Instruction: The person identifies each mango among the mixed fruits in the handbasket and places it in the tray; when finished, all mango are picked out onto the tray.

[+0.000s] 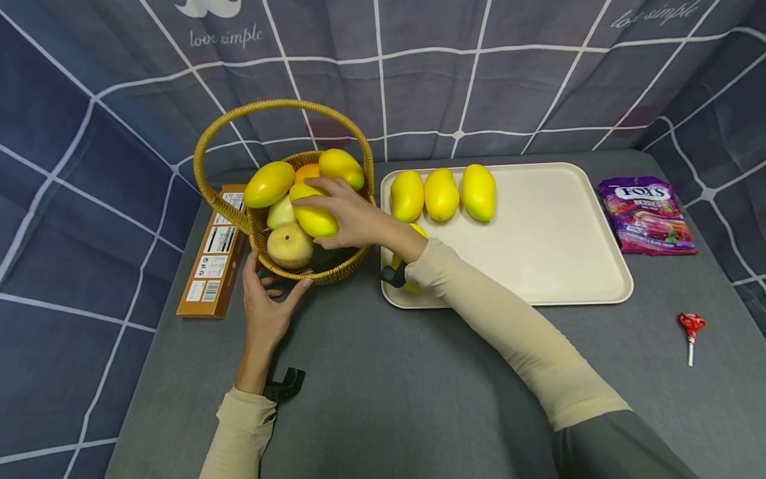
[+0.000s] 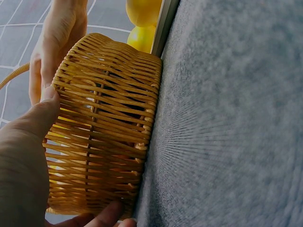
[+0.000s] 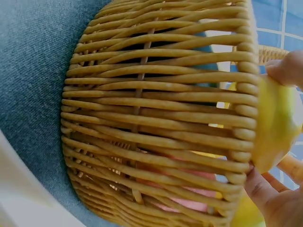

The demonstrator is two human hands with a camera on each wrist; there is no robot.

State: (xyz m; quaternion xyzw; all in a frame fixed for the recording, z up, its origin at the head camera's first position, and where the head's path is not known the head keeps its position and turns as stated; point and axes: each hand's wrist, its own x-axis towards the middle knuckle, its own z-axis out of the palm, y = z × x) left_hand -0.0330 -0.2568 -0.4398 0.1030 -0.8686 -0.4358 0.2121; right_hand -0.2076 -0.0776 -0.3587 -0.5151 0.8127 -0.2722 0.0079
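Note:
A wicker basket with a tall arched handle stands at the left, filled with fruit. My left hand holds its near left side, thumb at the rim and fingers on the wall. Inside the basket, my right hand grips a yellow mango between thumb and fingers; in the right wrist view this mango is just above the rim. Around it lie two more mangoes, an orange, a pale round fruit and a dark fruit partly hidden by the hand.
Right of the basket, a cream tray bears three mangoes in a row; more yellow fruit lies under my right wrist. A brown box lies left. A purple candy bag and red lollipop lie at the right.

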